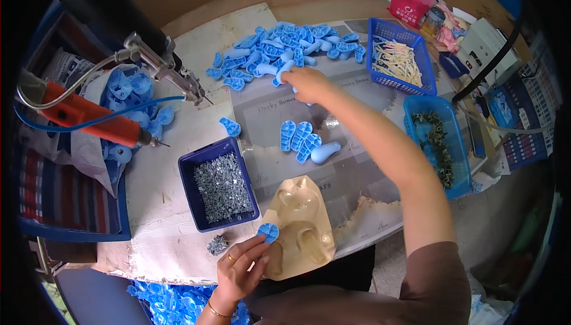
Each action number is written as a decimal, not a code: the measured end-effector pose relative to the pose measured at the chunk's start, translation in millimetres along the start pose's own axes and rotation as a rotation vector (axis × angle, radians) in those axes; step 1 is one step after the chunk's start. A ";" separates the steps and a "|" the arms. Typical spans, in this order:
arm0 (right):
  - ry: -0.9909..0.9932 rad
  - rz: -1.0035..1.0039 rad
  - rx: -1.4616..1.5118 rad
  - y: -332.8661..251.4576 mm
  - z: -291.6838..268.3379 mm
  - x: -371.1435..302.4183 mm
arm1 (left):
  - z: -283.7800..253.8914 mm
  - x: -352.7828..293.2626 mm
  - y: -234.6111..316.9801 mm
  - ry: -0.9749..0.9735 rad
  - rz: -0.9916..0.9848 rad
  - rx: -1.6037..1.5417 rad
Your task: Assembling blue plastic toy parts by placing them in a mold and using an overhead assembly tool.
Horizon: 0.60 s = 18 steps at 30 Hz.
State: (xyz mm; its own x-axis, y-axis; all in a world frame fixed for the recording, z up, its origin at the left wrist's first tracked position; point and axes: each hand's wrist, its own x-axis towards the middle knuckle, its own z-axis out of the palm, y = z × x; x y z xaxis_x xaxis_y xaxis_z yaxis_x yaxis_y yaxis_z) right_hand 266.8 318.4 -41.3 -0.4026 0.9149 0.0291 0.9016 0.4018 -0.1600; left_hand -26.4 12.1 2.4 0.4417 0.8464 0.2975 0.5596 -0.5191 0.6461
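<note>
Near the front edge, my left hand (239, 268) pinches a small round blue plastic part (268, 232) at the left side of a beige moulded fixture (301, 199). My right hand (304, 84) stretches to the near edge of a heap of blue plastic parts (262, 51), its fingers closed on a curved light blue plastic piece (284, 74). Its fingertips are partly hidden. Between the heap and the fixture lie several blue half-shells (301, 134), hollow sides mostly up, and a smooth rounded one (325, 152). Another blue part (229, 127) rests to the left.
A dark blue bin (228, 226) of small metal screws stands left of the fixture, a small screw pile (217, 244) before it. An orange power screwdriver (89, 113) hangs at left. On the right are a blue basket (397, 86) of pale strips and a blue tray (461, 167) of dark pieces.
</note>
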 end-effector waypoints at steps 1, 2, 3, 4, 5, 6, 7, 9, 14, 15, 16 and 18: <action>-0.009 -0.003 0.002 5.2 -11.7 -11.6 | -0.7 -0.3 -1.2 -0.001 -0.009 -0.004; -0.214 -0.018 0.125 10.5 -25.5 -22.8 | -1.3 -0.4 -2.2 -0.003 -0.008 -0.008; -0.417 -0.032 0.246 16.8 -35.1 -31.1 | -0.7 -0.1 -2.3 -0.005 -0.004 -0.012; -0.421 -0.034 0.245 26.0 -39.5 -34.1 | 0.6 0.6 -1.5 -0.004 -0.008 -0.014; -0.438 -0.025 0.277 34.2 -45.0 -35.9 | 1.1 0.4 -0.4 -0.002 -0.022 -0.028; -0.454 -0.018 0.309 39.6 -48.8 -36.1 | 1.3 -0.2 1.1 0.001 -0.036 -0.040; -0.347 0.025 0.335 31.8 -55.4 -30.4 | 1.2 -0.9 2.6 0.000 -0.042 -0.032; -0.054 -0.027 0.277 33.2 -34.2 -10.7 | 2.5 0.2 6.9 -0.014 -0.015 -0.031; 0.450 -0.070 0.038 22.3 20.7 26.6 | 9.0 -0.7 10.8 -0.034 -0.013 -0.034; 0.230 -0.021 -0.010 20.7 20.3 26.7 | 9.5 -2.0 10.6 -0.034 -0.013 -0.030; 0.009 0.015 -0.050 12.0 16.9 26.5 | 8.3 -5.8 10.0 -0.030 -0.022 -0.021; -0.090 -0.065 -0.051 12.6 -0.4 15.5 | 5.2 -12.4 10.6 -0.041 -0.050 -0.015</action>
State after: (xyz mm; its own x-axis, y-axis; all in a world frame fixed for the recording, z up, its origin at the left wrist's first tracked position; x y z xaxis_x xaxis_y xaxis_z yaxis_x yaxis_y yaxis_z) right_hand 272.1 337.7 -42.5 -0.4713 0.8805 -0.0514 0.8789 0.4641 -0.1102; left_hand -22.3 -4.5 1.9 0.4418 0.8657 0.2355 0.5716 -0.4739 0.6699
